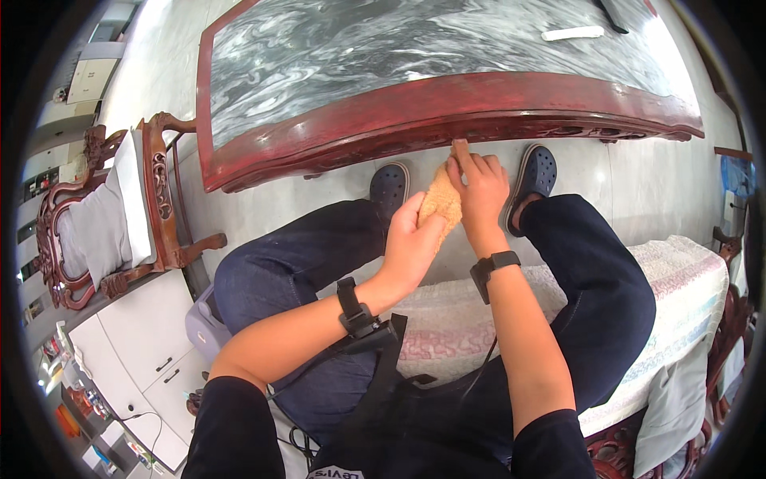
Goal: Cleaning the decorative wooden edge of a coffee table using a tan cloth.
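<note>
A tan cloth (pixel 441 200), textured like terry, is bunched in my left hand (pixel 413 239), with the thumb lying over it. My right hand (pixel 482 182) is right beside the cloth's upper end, its index finger stretched to the carved lower edge of a red wooden table (pixel 419 111). That fingertip meets the table edge in the picture, though actual contact cannot be made out. The other fingers of this hand are curled, and whether they pinch the cloth is hidden. A marbled stone top (pixel 359 54) fills the table's frame.
On the tabletop lie a white rolled object (pixel 573 33) and a dark bar (pixel 611 15). A carved wooden chair (pixel 158 185) stands left of the table. Navy clogs (pixel 390 182) are on the tiled floor below my hands. A patterned cover (pixel 676 281) drapes the seat under me.
</note>
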{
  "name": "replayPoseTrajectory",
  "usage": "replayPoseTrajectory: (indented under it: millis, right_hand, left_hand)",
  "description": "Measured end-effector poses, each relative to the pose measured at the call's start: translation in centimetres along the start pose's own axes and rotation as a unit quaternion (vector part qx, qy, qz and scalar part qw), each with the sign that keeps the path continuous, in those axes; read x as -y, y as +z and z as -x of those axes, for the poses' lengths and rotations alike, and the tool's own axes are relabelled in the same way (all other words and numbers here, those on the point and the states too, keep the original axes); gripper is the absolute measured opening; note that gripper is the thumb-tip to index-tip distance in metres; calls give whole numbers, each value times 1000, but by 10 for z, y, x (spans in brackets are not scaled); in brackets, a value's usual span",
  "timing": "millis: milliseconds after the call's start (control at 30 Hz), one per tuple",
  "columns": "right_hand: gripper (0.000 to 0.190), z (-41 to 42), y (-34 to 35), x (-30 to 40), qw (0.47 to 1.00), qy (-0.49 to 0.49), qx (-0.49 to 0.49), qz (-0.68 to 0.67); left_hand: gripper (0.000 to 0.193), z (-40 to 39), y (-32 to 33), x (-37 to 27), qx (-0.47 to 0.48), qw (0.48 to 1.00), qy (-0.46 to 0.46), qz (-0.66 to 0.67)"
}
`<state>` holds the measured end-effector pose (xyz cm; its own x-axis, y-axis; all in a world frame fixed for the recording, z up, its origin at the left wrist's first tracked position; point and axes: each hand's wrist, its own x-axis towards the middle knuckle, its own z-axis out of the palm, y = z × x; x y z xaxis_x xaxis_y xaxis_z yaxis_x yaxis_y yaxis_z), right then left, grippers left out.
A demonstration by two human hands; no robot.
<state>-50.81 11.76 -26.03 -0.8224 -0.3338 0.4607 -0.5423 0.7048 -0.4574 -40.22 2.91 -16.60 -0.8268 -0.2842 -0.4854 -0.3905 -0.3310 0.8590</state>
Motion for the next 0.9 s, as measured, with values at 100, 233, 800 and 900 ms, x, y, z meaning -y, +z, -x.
replayPoseTrajectory:
  millis: [100, 233, 800, 900]
  right_hand:
    - [27, -9, -4, 4, 1000, -12, 5, 25]
    - [28, -11, -13, -1, 995, -32, 54, 79]
    - [36, -6, -9, -2, 994, -29, 87, 55]
    - [34, -6, -14, 0, 992, -14, 109, 63]
  left_hand:
    - [20, 2, -1, -3, 4, 1000, -4, -6]
    - [18, 2, -4, -8, 14, 1000, 1, -3]
    - [18, 3, -3, -8, 24, 999, -22, 12]
    - [19, 3, -3, -9, 21, 999, -25, 9]
